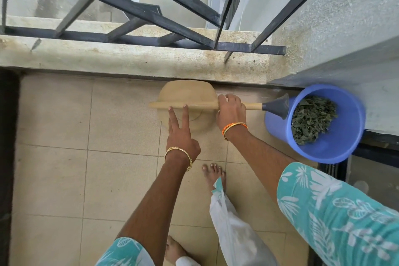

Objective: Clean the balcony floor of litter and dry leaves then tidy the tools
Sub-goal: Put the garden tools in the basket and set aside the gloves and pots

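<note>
**Wooden-handled plunger held level above the balcony tiles**

Wood forms the plunger's [216, 106] long handle, which is gripped near its right end by the right hand [231, 112], fingers curled round it. The grey rubber cup is seen at the rim of a blue bucket [336, 149], where dry leaves [313, 119] are heaped. The left hand [181, 136] is held with two fingers straight, their tips touching the handle, the others folded. A beige dustpan [185, 93] is seen below, against the ledge [129, 62] under the railing [138, 11].
</note>
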Available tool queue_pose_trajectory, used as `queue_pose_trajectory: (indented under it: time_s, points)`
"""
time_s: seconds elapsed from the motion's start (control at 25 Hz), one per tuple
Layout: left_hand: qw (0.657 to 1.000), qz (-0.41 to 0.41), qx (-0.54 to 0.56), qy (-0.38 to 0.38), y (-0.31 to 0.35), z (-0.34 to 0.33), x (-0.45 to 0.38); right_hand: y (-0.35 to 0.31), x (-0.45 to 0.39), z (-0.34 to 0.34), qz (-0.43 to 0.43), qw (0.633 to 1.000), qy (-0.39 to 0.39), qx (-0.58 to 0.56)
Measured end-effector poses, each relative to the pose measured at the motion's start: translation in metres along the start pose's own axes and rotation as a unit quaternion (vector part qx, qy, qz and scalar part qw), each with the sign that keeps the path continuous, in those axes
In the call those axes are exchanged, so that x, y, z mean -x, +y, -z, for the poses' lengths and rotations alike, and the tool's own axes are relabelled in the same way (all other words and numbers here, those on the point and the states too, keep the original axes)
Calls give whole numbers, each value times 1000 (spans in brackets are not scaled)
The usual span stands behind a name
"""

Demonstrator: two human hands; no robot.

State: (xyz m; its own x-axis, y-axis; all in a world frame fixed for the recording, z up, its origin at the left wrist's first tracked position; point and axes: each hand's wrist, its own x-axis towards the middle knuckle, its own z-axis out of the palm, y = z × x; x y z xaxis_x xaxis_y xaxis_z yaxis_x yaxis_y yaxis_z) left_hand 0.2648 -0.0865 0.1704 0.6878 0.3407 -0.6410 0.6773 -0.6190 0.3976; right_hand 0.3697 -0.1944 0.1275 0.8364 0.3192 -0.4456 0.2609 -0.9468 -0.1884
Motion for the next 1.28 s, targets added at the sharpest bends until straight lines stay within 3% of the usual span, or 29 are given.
queue_pose_trajectory:
  time_s: [0.24, 0.44, 0.72, 0.92, 1.28]
  points:
    - [995, 47, -72, 48, -16, 18, 33, -29, 42, 25, 110, 988, 97, -41]
    - [989, 88, -93, 70, -52, 42, 100, -75, 96, 51, 231, 970, 72, -20]
    - [963, 233, 34, 129, -152, 33, 263, -158, 223, 31, 417, 909, 3, 2]
    - [918, 341, 129, 154, -227, -18, 397, -208, 351, -20, 498, 862, -76, 52]
    - [771, 536, 284, 193, -350, -131, 615, -302, 592, -132, 630, 739, -210, 116]
